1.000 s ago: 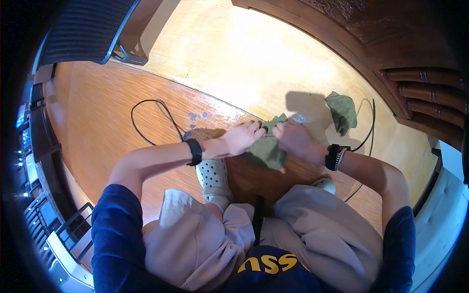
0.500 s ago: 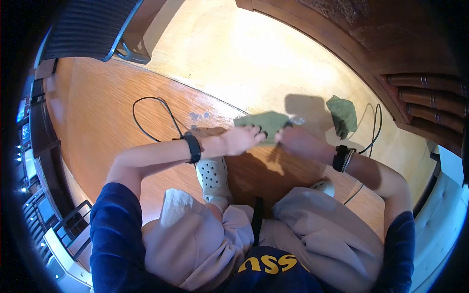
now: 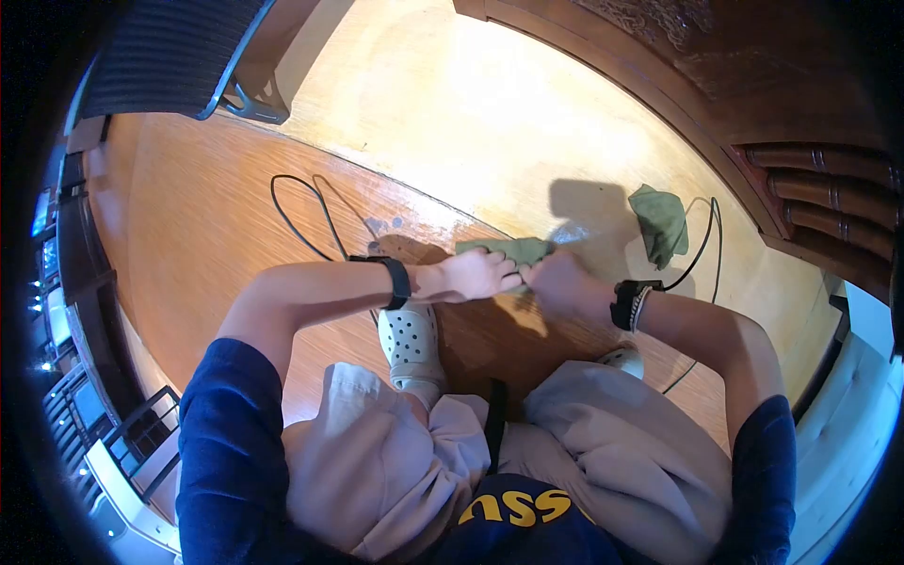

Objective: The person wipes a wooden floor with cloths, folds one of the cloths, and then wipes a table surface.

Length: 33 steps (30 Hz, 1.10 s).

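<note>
An olive-green cloth [image 3: 513, 249] is bunched between my two hands, a little above the wooden floor. My left hand [image 3: 476, 274] curls its fingers over the near edge of it. My right hand [image 3: 557, 282] is closed on the cloth's right end, with its knuckles almost touching the left hand's fingertips. Part of the cloth is hidden behind the fingers. To the right, a second olive-green cloth [image 3: 661, 226] lies crumpled on the floor. Black bands with cables are around both wrists.
Dark wooden furniture [image 3: 697, 75] borders the upper right. A black ribbed object [image 3: 169, 56] stands at the upper left. A black cable [image 3: 301, 221] loops near my left wrist. My white perforated clog [image 3: 409, 344] rests below the hands. Pale padded upholstery [image 3: 852, 414] is at the right.
The cloth was spread wider and flatter; now it is gathered into a narrower strip. Both hands have drawn closer together, with fingers closed more tightly. The cable loop shifted slightly right.
</note>
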Tool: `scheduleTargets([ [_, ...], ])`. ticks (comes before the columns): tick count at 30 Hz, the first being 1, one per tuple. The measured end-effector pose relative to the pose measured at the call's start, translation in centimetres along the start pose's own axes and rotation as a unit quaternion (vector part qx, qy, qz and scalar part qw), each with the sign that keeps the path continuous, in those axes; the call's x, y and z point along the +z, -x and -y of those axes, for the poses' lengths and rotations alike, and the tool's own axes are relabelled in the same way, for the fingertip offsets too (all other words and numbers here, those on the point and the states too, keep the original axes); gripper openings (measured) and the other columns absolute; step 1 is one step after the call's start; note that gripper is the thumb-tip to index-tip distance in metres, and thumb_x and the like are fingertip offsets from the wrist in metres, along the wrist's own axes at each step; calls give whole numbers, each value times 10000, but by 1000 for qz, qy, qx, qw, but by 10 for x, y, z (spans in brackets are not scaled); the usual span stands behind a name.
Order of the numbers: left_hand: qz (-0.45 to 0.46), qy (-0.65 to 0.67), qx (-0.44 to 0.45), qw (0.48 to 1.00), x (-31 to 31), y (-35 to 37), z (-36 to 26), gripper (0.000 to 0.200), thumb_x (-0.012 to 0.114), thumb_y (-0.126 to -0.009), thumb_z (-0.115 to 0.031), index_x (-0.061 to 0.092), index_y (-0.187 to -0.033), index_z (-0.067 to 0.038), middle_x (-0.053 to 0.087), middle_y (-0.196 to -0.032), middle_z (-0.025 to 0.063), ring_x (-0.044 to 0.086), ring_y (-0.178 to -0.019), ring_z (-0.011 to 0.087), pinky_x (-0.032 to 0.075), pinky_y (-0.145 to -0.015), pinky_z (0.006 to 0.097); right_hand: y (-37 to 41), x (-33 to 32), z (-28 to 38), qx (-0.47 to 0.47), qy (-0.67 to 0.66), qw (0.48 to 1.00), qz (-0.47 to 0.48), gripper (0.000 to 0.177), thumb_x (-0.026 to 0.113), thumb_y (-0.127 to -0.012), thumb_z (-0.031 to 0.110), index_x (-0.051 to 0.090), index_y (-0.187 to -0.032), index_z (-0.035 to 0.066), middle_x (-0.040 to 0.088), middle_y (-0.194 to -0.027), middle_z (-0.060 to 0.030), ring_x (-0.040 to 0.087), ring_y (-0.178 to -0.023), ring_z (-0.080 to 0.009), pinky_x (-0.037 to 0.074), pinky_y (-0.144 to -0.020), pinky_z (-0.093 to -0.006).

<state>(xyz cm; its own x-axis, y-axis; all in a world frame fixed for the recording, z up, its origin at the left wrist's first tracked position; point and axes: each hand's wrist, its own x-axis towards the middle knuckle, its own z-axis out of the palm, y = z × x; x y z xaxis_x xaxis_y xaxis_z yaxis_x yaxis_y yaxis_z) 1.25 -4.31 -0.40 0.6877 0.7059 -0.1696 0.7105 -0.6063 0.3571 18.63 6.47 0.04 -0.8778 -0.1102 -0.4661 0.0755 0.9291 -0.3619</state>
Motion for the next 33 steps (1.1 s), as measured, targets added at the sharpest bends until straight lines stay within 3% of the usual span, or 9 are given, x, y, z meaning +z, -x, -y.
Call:
scheduleTargets([
  [2, 44, -60, -10, 997, -5, -12, 26, 406, 617, -710, 16, 433, -1067, -47, 534, -902, 112, 566, -828, 204, 543, -663, 284, -6, -11, -19, 25, 12, 999, 26, 184, 598, -671, 150, 548, -809, 39, 578, -702, -109, 596, -679, -246, 477, -613, -368],
  [4, 62, -102, -59, 991, -25, -29, 54, 389, 597, -728, 34, 432, -1072, -48, 524, -939, 134, 560, -851, 215, 559, -686, 277, -6, -20, -53, 48, -157, 973, -164, 163, 593, -669, 151, 563, -791, 47, 579, -662, -113, 599, -626, -249, 488, -608, -356],
  [6, 5, -104, -119, 987, -32, -47, 88, 382, 588, -726, 51, 435, -1065, -36, 531, -969, 133, 563, -895, 245, 551, -725, 308, -7, -55, -77, 58, -120, 963, -235, 145, 603, -648, 171, 585, -725, 49, 589, -628, -124, 597, -591, -275, 497, -606, -349],
  [11, -13, -59, -218, 974, -73, -97, 145, 317, 552, -761, -41, 470, -1067, -25, 568, -989, 152, 560, -980, 293, 486, -831, 376, -47, -92, -122, 288, -80, 943, -143, 143, 562, -629, 171, 610, -623, 36, 619, -646, -162, 631, -652, -298, 510, -651, -375],
  [14, -26, -55, -244, 968, -68, -104, 142, 319, 568, -741, -52, 498, -1052, -31, 574, -980, 152, 566, -973, 296, 482, -824, 366, -48, -90, -124, 295, -69, 944, -132, 142, 541, -630, 119, 634, -693, 33, 636, -687, -149, 635, -699, -277, 506, -637, -359],
  [17, -12, -25, -221, 975, -56, -98, 141, 314, 579, -725, -59, 517, -1031, -29, 575, -973, 147, 575, -951, 280, 484, -822, 355, -41, -70, -119, 244, -56, 953, -171, 145, 527, -659, 149, 614, -663, 33, 621, -656, -168, 633, -669, -311, 508, -656, -393],
  [21, -30, 11, -177, 984, -47, -88, 140, 332, 573, -674, -35, 526, -1003, -20, 569, -899, 129, 576, -897, 275, 487, -795, 360, -30, -50, -101, 216, -101, 948, -212, 220, 531, -736, 185, 561, -877, 20, 601, -640, -156, 611, -643, -325, 491, -618, -425],
  [29, -127, 44, -86, 987, -32, -81, 159, 349, 548, -623, 5, 509, -964, -56, 569, -863, 96, 583, -827, 273, 496, -702, 369, 38, -37, -112, 264, -126, 917, -270, 319, 581, -757, 243, 537, -979, 19, 550, -993, -176, 518, -998, -309, 371, -905, -440],
  [33, -107, 35, -91, 990, -27, -85, 161, 328, 567, -631, -20, 528, -953, -67, 578, -824, 98, 591, -820, 272, 503, -711, 362, 113, 0, -140, 374, 43, 864, -335, 442, 589, -782, 259, 519, -1169, 59, 482, -1167, -199, 451, -1111, -335, 348, -965, -430],
])
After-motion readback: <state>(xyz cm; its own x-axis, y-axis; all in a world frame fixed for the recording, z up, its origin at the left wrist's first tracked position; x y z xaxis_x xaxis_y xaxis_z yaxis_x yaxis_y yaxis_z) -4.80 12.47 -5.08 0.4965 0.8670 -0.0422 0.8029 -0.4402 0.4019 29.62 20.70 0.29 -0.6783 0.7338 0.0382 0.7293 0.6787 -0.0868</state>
